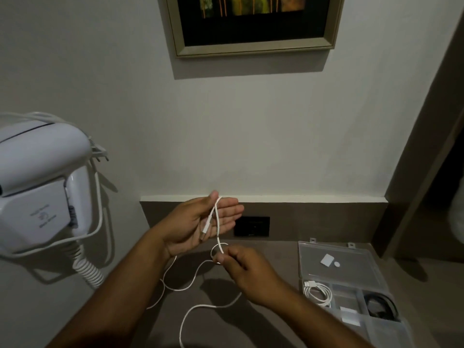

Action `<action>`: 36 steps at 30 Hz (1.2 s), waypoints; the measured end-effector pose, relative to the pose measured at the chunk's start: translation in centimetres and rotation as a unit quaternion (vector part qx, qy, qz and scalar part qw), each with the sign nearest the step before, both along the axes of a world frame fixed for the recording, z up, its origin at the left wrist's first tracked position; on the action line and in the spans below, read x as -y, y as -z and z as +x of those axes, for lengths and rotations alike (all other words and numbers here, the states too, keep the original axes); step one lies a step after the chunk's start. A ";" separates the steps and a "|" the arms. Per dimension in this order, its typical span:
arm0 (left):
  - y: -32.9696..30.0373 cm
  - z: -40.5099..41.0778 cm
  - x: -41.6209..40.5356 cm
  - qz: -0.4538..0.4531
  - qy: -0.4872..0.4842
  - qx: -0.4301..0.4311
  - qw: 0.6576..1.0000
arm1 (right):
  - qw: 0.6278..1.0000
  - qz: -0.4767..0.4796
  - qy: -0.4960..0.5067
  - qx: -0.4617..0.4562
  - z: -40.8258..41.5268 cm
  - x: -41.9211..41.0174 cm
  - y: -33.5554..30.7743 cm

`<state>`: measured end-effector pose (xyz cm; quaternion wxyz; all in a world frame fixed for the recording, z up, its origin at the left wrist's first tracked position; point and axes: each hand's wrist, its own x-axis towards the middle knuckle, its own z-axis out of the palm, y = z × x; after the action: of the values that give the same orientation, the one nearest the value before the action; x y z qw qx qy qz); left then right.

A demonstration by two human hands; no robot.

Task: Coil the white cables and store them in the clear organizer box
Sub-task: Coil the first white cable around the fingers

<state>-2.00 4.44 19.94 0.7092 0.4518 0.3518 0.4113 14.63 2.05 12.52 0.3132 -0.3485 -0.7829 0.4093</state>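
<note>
Pinched in the right hand (247, 271), a white cable (218, 223) loops over the left hand's (200, 223) flat, wide grip. Slack trails across the desk (263, 320); the clear organizer box (351, 285) lies at three o'clock.

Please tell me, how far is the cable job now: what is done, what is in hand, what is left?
Done: one coiled white cable already lies in the clear organizer box. In hand: the left hand holds the first loop of a second white cable, and the right hand pinches it. Left: most of it lies loose on the counter.
</note>
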 end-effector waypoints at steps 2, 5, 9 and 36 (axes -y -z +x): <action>0.2 -0.2 -0.5 -0.015 -0.022 -0.041 0.999 | 0.995 0.068 -0.025 0.068 0.6 -0.1 -1.4; 0.5 -0.5 -0.9 -0.004 -0.025 -0.071 0.997 | 0.980 0.137 -0.067 0.126 1.4 -0.1 -3.4; 1.1 0.0 -0.7 -0.014 0.021 -0.084 0.996 | 0.974 0.186 -0.074 0.109 2.0 -1.3 -6.0; -0.2 0.5 0.5 0.031 0.033 -0.160 0.986 | 0.988 0.149 -0.016 0.041 2.5 -4.2 -8.2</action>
<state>-1.48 3.98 20.15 0.6428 0.5446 0.4329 0.3206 17.18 6.21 20.75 0.3226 -0.3023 -0.8526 0.2786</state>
